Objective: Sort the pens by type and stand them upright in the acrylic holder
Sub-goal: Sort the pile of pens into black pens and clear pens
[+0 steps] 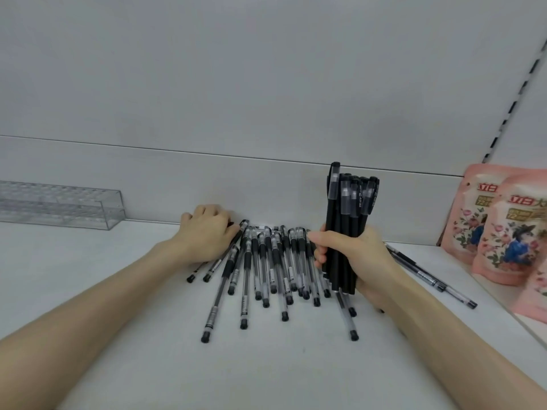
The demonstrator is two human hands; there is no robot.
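Observation:
My right hand [353, 255] grips a bundle of black-barrelled pens [347, 208], held upright with their caps on top. A loose pile of clear-barrelled pens with black caps [266, 270] lies flat on the white shelf [118, 335] between my hands. My left hand [207, 232] rests with curled fingers on the pile's far left end, touching a black pen [238, 233] by the back wall. The clear acrylic holder [59, 207] stands at the far left against the back wall, with nothing in it. Two more clear pens [429, 276] lie to the right of my right hand.
Pink pouches with a printed flower picture [500, 226] stand at the right end of the shelf. A grey back wall rises right behind the pens. A slotted upright rail [515, 105] runs up the right side.

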